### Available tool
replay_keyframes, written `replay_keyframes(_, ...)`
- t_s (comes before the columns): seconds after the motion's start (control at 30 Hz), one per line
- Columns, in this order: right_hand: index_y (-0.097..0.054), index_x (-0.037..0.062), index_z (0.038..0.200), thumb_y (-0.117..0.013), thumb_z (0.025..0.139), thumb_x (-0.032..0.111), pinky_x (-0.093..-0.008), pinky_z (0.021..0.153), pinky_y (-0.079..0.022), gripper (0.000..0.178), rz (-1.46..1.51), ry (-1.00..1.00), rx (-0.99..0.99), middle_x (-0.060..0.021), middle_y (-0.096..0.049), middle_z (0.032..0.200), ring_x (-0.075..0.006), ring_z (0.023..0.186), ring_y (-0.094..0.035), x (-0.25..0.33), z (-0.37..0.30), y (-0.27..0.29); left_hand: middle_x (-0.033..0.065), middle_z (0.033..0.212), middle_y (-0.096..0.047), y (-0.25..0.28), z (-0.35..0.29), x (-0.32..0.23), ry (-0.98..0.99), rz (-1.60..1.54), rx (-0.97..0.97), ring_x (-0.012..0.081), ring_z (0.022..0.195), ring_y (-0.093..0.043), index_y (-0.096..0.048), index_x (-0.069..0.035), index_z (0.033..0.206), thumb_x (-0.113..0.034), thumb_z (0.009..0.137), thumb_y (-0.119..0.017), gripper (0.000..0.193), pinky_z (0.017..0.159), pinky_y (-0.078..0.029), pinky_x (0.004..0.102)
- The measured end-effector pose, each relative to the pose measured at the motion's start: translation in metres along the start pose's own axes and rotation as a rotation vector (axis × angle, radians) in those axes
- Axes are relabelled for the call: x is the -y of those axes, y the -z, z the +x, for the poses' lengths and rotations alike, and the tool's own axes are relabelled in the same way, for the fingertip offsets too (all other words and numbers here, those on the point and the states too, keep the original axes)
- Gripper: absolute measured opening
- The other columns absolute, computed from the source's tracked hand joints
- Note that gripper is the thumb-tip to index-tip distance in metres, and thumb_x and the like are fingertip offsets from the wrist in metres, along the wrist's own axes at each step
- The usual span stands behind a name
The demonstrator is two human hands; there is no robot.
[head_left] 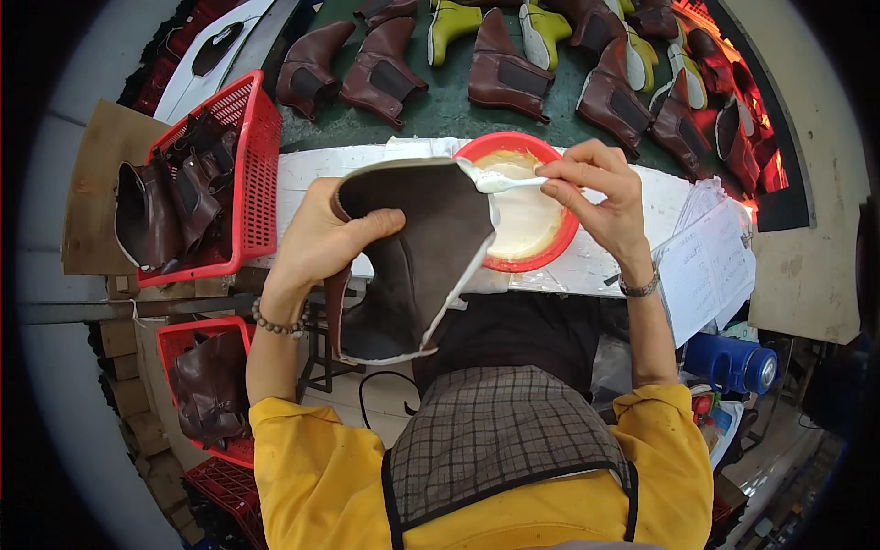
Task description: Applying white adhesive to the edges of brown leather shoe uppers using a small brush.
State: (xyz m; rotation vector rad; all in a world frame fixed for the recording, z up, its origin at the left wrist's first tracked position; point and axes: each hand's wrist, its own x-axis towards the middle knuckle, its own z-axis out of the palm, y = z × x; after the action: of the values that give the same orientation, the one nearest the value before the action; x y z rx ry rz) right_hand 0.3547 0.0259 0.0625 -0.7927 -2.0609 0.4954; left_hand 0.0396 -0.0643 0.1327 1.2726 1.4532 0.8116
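My left hand [335,234] grips a dark brown leather boot upper [426,238], thumb on its inner face and the other fingers behind it. White paste lines part of the upper's lower edge. Between the fingertips of my right hand [600,192] is a small white brush [513,182]. Its white-coated head touches the upper's edge near the far corner. Just behind and to the right stands a red bowl [570,234] holding creamy white glue [527,229], partly hidden by the upper and the brush.
Brown boot uppers [504,73] and yellow-green shoe lasts [454,32] stand on the green table [431,110]. Red baskets [261,174] with uppers are at left. Papers [706,266] and a blue flask [729,364] lie at right. An orange glow lights the far right.
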Motion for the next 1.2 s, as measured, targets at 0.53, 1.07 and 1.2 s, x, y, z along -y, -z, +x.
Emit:
replay_keyframes(0.53,-0.079,0.0129,0.094,-0.074,0.086,0.017,-0.0372,0.063,-0.051,0.01,-0.496,-0.215,0.233,-0.0039,-0.065,0.087,-0.0233,0.079,-0.067,-0.011,-0.04,-0.028,0.0249,0.142,-0.055,0.016,0.04,0.086,-0.283,0.167,-0.527,0.0265,0.126,-0.058,-0.032,-0.001,0.157,-0.031,0.084,-0.085,0.095,0.105,-0.046,0.0353)
replay_keyframes(1.07,-0.08,0.006,0.101,-0.08,0.086,0.013,-0.0256,0.06,-0.046,0.016,0.067,-0.508,-0.028,-0.0053,-0.068,0.085,-0.0128,0.069,-0.063,0.003,-0.047,-0.013,0.0214,0.14,-0.051,0.009,-0.018,0.124,-0.495,0.638,-0.498,0.0403,0.126,-0.051,-0.03,0.001,0.155,-0.007,0.058,-0.09,0.114,0.107,-0.041,0.0469)
replay_keyframes(1.2,-0.079,0.0041,0.101,-0.08,0.086,0.008,-0.0225,0.058,-0.042,0.015,0.301,-0.399,-0.037,-0.0028,-0.066,0.081,-0.0085,0.069,-0.057,0.021,-0.04,-0.032,0.0229,0.138,-0.052,-0.016,-0.031,0.096,-0.671,0.656,-0.438,0.0407,0.119,-0.055,-0.035,0.002,0.15,-0.008,0.06,-0.091,0.106,0.103,-0.045,0.047)
